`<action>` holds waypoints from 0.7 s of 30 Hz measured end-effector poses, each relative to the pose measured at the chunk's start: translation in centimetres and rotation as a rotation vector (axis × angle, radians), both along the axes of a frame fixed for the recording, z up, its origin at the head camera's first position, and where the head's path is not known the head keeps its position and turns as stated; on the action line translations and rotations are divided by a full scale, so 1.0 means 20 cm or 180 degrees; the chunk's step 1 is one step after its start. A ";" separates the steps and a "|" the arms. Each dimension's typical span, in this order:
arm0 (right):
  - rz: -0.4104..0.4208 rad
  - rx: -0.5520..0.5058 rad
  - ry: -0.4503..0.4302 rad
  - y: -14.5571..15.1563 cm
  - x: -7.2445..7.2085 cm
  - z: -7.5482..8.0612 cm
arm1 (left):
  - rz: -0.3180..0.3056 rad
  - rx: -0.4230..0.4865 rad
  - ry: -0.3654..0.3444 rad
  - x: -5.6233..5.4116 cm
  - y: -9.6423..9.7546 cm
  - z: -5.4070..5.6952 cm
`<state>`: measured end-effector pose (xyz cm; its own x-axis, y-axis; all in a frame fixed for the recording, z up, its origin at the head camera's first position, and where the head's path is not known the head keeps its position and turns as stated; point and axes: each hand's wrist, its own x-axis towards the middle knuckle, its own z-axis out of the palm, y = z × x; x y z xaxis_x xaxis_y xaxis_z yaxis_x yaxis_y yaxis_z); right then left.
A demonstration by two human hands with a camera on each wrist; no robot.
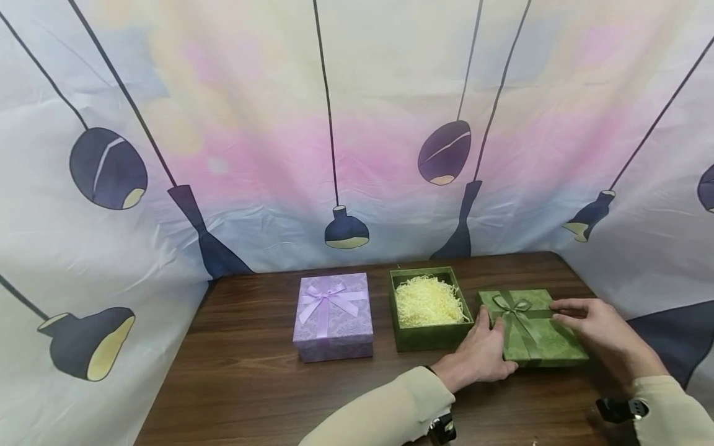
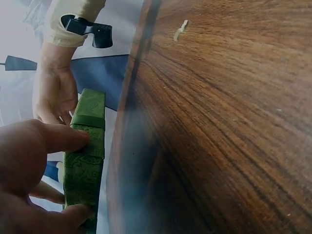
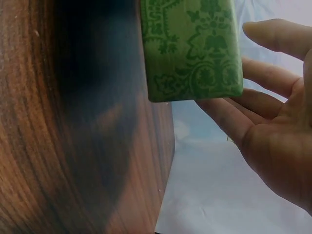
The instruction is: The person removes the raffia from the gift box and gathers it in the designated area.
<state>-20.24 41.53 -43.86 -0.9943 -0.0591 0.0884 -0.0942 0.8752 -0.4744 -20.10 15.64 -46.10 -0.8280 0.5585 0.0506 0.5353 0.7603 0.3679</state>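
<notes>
A shallow green box lid (image 1: 549,337), tied with a green ribbon bow, is at the right of the table. My left hand (image 1: 480,356) holds its left side, with fingertips on the lid's side wall (image 2: 84,180) in the left wrist view. At the right end of the lid is my right hand (image 1: 605,331), its fingers reaching over the far right part. In the right wrist view the right thumb (image 3: 275,36) stands apart from the patterned lid (image 3: 195,53). Left of the lid stands the open green box (image 1: 429,337), filled with pale yellow shredded paper (image 1: 429,300).
A closed lilac gift box (image 1: 334,319) with a ribbon bow sits left of the green box. The dark wooden table (image 1: 240,371) meets a printed cloth backdrop (image 1: 268,155) behind. A small pale shred (image 2: 180,30) lies on the table in the left wrist view.
</notes>
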 end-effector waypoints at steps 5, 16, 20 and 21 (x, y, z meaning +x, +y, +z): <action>0.0056 0.0024 0.0004 0.00 -0.01 -0.03 | 0.0035 -0.0049 0.0019 -0.01 0.00 -0.02; 0.0001 0.0045 -0.0036 -0.02 -0.03 -0.08 | 0.0144 -0.0069 -0.0090 -0.01 0.02 -0.05; -0.0033 0.0034 -0.0121 -0.02 -0.03 -0.09 | 0.0131 -0.0078 -0.0126 -0.01 0.02 -0.06; -0.0037 0.0035 -0.0134 -0.02 -0.03 -0.09 | 0.0129 -0.0075 -0.0130 -0.01 0.02 -0.06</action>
